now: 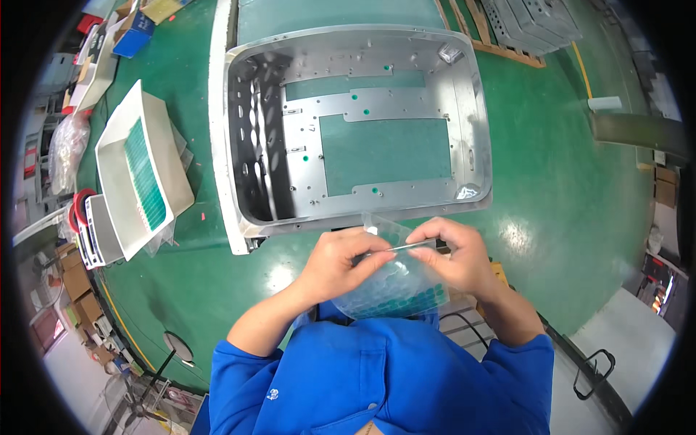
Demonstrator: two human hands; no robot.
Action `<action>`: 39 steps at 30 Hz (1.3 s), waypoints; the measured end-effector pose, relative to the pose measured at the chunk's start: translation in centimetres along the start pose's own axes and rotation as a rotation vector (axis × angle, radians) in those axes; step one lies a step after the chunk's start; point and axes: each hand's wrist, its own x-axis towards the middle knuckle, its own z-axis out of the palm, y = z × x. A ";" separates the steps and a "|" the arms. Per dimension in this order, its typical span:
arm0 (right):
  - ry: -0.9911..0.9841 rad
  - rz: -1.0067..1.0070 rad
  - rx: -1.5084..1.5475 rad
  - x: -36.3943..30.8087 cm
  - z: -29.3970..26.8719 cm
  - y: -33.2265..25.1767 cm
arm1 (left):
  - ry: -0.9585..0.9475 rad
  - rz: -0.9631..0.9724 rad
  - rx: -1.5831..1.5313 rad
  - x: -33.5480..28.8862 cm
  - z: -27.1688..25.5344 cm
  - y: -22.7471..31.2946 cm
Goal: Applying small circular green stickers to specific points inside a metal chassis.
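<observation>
Between my two hands, close to my chest, is a clear plastic sheet (395, 279) with rows of round green stickers (420, 299) along its lower part. My left hand (337, 261) pinches the upper part of the sheet between thumb and fingers. From the other side, my right hand (458, 255) grips it the same way, and the sheet is bent along the line between them. Just beyond my hands a large rectangular metal housing (290, 130) lies open side up, with cut-outs in its base. Several small green dots (366, 112) show on its inner metal surface.
A pale plastic bin (181, 192) at left holds a green sheet (145, 174). The housing rests on a white-edged bench (221, 145). At the far right, grey metal parts (525, 25) sit by a wooden pallet (507, 54). A fan (138, 406) stands lower left.
</observation>
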 end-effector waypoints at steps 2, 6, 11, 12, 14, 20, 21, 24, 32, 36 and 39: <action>0.014 -0.080 -0.122 0.3 0.5 0.0 | 0.000 -0.003 -0.013 -0.2 0.1 -0.7; 0.034 -0.019 -0.210 0.4 1.4 1.2 | -0.098 -0.018 -0.067 0.0 0.5 -2.8; 0.066 -0.084 -0.353 0.3 1.5 2.8 | -0.128 -0.068 -0.128 0.5 1.0 -4.5; 0.075 -0.119 -0.390 0.5 1.3 2.8 | -0.137 -0.071 -0.124 0.9 0.9 -4.5; 0.097 -0.187 -0.465 0.7 1.0 2.8 | -0.159 -0.086 -0.127 1.6 0.6 -4.4; 0.279 -0.219 -0.442 2.1 0.3 2.1 | -0.217 -0.077 -0.083 5.3 -1.1 -2.8; 0.263 -0.197 -0.394 2.7 0.0 1.7 | -0.245 -0.081 -0.065 6.0 -1.7 -2.6; 0.283 -0.191 -0.338 4.4 -0.6 0.5 | -0.295 -0.033 -0.036 8.4 -3.6 -1.8; 0.619 -0.328 -0.636 10.8 1.5 0.2 | -0.375 -0.161 -0.016 14.3 -9.0 -3.9; 1.101 0.549 0.371 13.3 -0.6 8.0 | -0.255 -0.152 0.058 15.3 -11.4 -6.8; 1.401 1.069 0.745 14.3 -3.7 14.2 | -0.223 -0.180 0.063 15.4 -12.2 -8.6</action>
